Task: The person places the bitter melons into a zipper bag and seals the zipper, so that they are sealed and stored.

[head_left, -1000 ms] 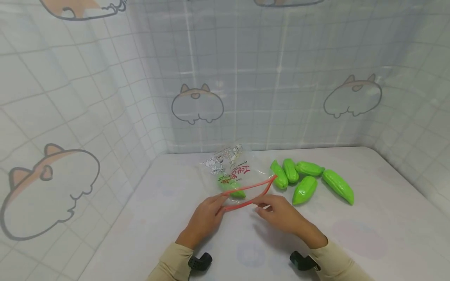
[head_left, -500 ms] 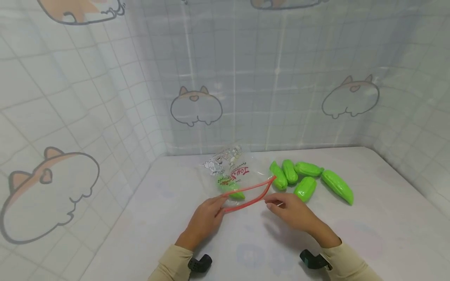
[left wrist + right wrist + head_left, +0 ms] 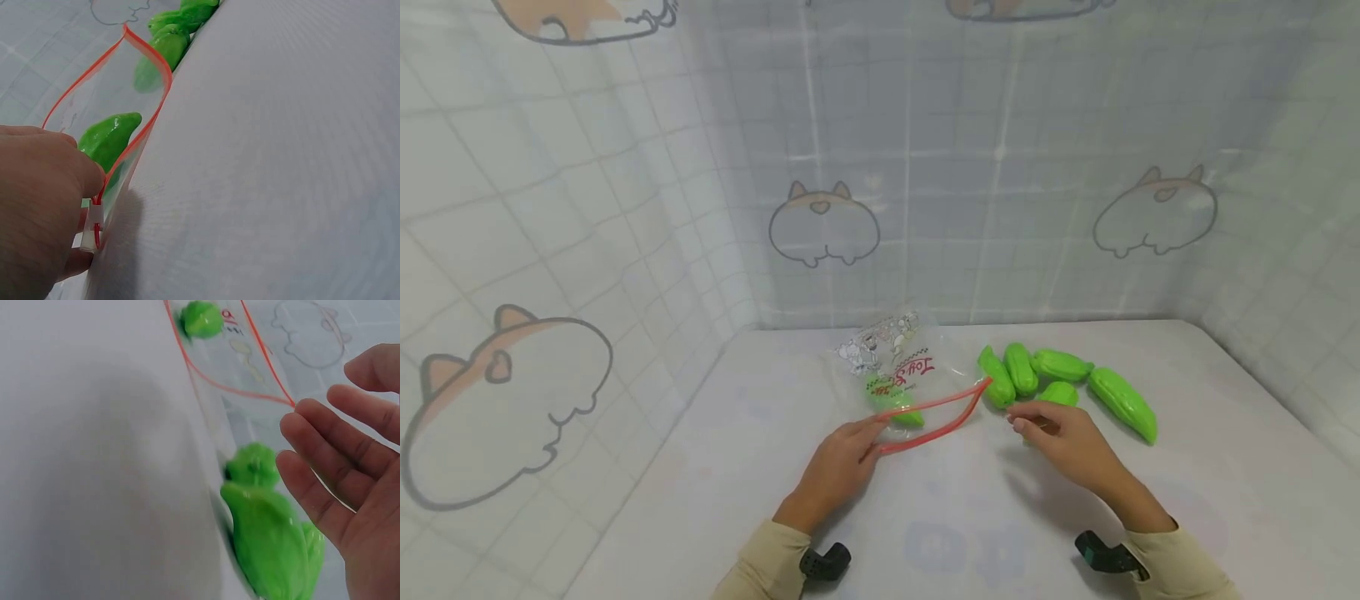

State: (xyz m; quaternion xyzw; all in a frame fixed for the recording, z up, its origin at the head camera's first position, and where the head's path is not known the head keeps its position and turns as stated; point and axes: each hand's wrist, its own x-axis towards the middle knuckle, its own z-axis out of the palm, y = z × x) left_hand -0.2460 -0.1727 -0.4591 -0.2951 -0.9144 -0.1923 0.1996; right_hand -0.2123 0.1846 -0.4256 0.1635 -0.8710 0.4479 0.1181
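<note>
My left hand (image 3: 838, 467) grips the near left corner of a clear zip bag (image 3: 951, 427) with a red-edged mouth. The mouth gapes, and a small slider (image 3: 94, 219) shows below my fingers in the left wrist view. Inside lies one glossy green toy vegetable (image 3: 109, 140), its tip toward the opening. Right of the bag, my right hand (image 3: 1071, 446) hovers with nothing in it, fingers loosely extended. It partly covers a green toy vegetable (image 3: 265, 540) in the head view.
Several more green toy vegetables (image 3: 1122, 403) lie on the white tabletop (image 3: 947, 517) right of the bag, one (image 3: 997, 379) right beside its far corner. Patterned curtains (image 3: 947, 167) stand behind the table and at both sides.
My right hand has let go of the bag's red edge and moved right, over the nearest loose toy vegetable. My left hand keeps its grip on the bag corner.
</note>
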